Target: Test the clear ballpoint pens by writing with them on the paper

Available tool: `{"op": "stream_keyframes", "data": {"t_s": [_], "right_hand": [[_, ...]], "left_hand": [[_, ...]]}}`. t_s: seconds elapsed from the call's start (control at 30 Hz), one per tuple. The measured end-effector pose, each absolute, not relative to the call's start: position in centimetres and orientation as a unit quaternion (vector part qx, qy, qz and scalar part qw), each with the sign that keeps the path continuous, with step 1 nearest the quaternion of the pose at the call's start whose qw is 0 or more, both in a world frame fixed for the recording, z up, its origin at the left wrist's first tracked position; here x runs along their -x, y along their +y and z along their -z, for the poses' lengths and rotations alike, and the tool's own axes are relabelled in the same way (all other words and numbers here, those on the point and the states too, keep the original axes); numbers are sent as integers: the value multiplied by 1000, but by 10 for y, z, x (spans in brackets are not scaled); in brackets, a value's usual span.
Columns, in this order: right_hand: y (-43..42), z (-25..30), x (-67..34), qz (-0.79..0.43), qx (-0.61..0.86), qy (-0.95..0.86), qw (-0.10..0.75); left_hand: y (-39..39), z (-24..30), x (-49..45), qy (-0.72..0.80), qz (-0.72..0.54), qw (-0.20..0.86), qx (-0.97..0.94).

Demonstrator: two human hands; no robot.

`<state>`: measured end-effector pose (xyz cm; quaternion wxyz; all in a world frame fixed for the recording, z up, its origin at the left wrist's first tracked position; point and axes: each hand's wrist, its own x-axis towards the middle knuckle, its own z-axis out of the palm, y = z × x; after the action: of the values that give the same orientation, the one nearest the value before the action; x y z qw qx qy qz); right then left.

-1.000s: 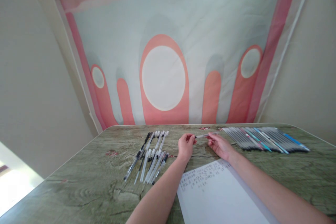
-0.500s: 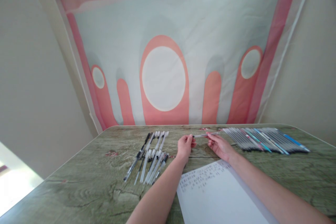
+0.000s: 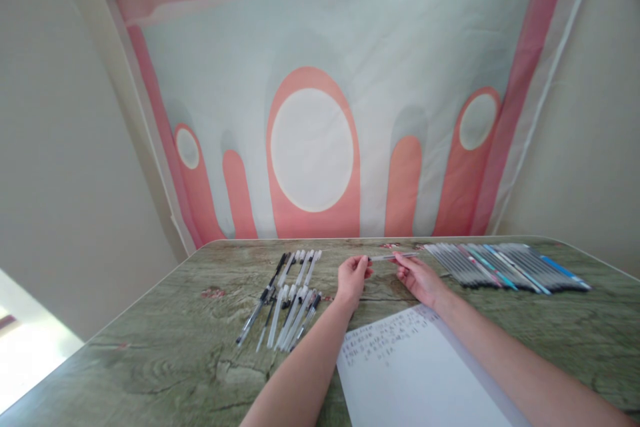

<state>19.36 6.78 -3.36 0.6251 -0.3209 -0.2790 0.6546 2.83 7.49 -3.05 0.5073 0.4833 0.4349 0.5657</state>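
Both forearms reach forward from the near edge, hands raised just above a green wood-grain surface (image 3: 150, 347). R hand (image 3: 419, 278) has fingers closed on a slim pen (image 3: 395, 257), held level btwn the hands. L hand (image 3: 353, 277) has fingers curled at the pen's tip; can't tell if they grip. Loose pens (image 3: 287, 303) lie to the left, a row of pens (image 3: 505, 265) to the right, w/ a paper sheet (image 3: 415, 380) under the wrists. Bare surface runs to the left edge.
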Motion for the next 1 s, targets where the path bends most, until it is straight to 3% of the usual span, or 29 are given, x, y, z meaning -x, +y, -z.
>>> {"op": "stream_keyframes", "data": {"t_s": [1.0], "right_hand": [[65,33,-191,-626,325,-337,624]], "left_hand": [[74,27,-23,412,-561,514,-502]]}}
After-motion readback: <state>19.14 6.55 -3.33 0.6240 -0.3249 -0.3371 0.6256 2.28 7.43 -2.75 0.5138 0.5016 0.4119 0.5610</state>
